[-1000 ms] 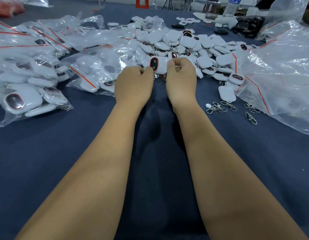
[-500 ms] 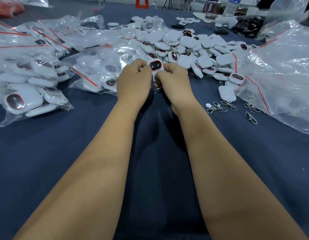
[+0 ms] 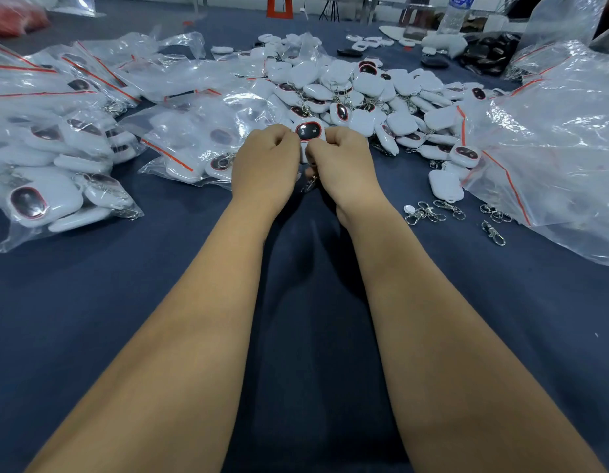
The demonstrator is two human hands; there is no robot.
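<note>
Assembly line, by hand: we pinch a white key fob (image 3: 308, 133) between both hands just above the desk (image 3: 91, 302), at the 6 o'clock edge of the loose heap of fobs (image 3: 364, 93). Fingers of the left hand (image 3: 265, 162) and the right hand (image 3: 340, 162) curl on its two sides, seemingly to steady it while its metal clip (image 3: 308, 186) dangles below. Its dark window faces up at us. The body appears to run 12 to 6 o'clock, clip end nearest us. Filled bags (image 3: 57, 148) lie at 9 o'clock, spare clips (image 3: 432, 209) at 3.
</note>
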